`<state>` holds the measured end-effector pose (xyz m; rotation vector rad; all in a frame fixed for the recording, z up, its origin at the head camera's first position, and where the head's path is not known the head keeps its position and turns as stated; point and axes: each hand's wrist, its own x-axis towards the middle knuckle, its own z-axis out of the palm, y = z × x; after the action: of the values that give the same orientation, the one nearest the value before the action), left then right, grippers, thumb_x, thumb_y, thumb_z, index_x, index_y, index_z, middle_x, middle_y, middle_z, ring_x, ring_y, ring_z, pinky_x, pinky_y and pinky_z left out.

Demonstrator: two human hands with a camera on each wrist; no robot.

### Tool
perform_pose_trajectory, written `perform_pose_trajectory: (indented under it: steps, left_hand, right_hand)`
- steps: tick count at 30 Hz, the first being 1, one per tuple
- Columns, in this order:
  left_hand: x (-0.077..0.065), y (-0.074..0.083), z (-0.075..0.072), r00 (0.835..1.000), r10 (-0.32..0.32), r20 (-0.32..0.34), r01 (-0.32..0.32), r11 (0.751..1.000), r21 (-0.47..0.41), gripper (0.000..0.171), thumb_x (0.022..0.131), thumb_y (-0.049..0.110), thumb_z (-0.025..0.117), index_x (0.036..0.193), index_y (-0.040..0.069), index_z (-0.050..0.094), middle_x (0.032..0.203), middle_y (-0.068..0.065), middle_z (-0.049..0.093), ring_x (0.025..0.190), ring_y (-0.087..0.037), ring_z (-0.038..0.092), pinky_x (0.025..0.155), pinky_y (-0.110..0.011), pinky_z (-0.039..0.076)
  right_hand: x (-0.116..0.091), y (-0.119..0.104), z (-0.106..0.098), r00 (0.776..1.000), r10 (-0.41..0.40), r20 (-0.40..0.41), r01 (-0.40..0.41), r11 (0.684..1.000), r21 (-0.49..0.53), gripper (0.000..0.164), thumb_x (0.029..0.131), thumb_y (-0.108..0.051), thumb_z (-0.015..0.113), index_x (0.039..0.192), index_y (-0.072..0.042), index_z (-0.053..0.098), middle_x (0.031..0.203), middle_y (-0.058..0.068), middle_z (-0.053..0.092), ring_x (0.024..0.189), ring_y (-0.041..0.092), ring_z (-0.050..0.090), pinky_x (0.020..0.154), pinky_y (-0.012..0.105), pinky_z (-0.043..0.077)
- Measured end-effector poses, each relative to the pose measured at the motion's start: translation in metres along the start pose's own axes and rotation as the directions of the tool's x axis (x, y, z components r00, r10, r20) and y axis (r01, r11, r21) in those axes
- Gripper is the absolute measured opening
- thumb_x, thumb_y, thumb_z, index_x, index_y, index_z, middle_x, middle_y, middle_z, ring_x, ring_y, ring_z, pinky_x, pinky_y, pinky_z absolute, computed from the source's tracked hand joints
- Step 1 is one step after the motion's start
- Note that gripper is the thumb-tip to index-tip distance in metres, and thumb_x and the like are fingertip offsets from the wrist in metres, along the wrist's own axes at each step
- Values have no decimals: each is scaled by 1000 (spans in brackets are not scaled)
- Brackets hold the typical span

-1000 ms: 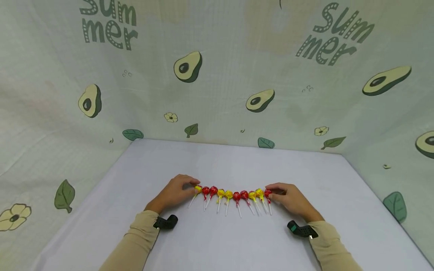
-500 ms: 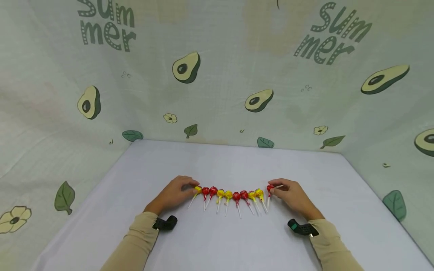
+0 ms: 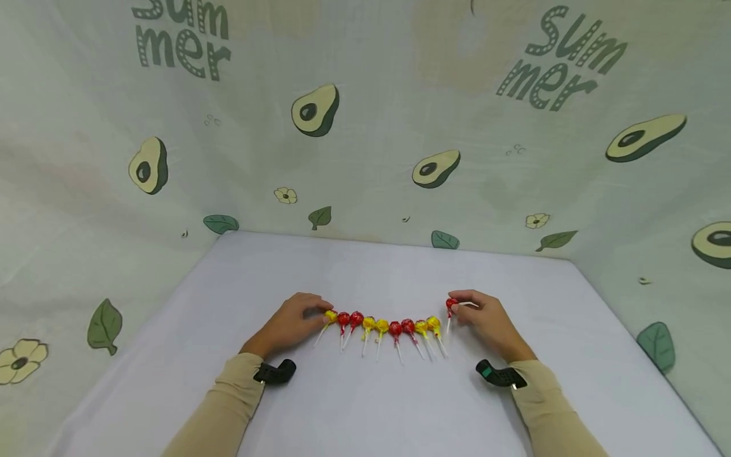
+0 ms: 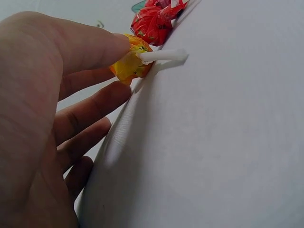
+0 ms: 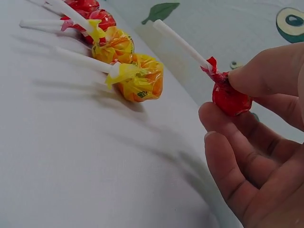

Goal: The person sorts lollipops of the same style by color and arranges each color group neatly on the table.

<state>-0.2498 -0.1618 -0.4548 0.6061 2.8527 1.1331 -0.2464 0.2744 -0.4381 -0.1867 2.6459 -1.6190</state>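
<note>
Several lollipops in red and yellow wrappers lie side by side in a slightly curved row on the white table, their sticks toward me. My left hand (image 3: 292, 324) pinches the head of the yellow lollipop (image 3: 330, 316) at the row's left end; in the left wrist view its thumb lies over the yellow wrapper (image 4: 130, 66). Beyond the row's right end, my right hand (image 3: 485, 317) holds a red lollipop (image 5: 232, 99) by its head between thumb and fingers, raised off the table with the stick pointing out. Closest to it in the row is a yellow lollipop (image 5: 142, 80).
The white table (image 3: 365, 406) reaches back to a cloth backdrop (image 3: 365, 139) printed with avocados, leaves and lettering. Similar cloth hangs along both sides. A black strap with a camera sits on each wrist (image 3: 276, 372).
My right hand has taken the red lollipop from the row's right end, moved it slightly away, then lifted it up and back. The left hand stays on its yellow lollipop.
</note>
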Motion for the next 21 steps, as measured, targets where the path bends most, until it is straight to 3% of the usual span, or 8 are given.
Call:
perform_pose_trajectory:
  steps: [8, 14, 21]
  left_hand:
    - [2, -1, 5, 1000, -29, -3, 29, 999, -18, 24, 94, 27, 70, 118, 31, 72, 133, 3, 58, 133, -24, 45, 110, -53, 34]
    - [7, 3, 9, 1000, -8, -13, 8, 1000, -3, 24, 94, 30, 70, 118, 33, 71, 133, 5, 59, 133, -23, 45, 110, -51, 34]
    - [2, 0, 5, 998, -56, -19, 56, 998, 16, 23, 93, 29, 70, 116, 35, 72, 132, 5, 59, 132, -22, 45, 110, -51, 34]
  right_hand:
    - [6, -8, 2, 1000, -1, -6, 2, 993, 119, 43, 100, -24, 63, 136, -1, 59, 127, 16, 64, 107, 22, 64, 86, 28, 54]
    - [21, -14, -1, 1000, -11, -25, 16, 977, 212, 49, 100, -28, 63, 138, 2, 56, 130, 19, 60, 108, 21, 63, 87, 27, 53]
    - [41, -17, 13, 998, -42, 37, 31, 966, 257, 51, 100, -28, 64, 138, 4, 55, 132, 21, 59, 107, 23, 65, 87, 31, 55]
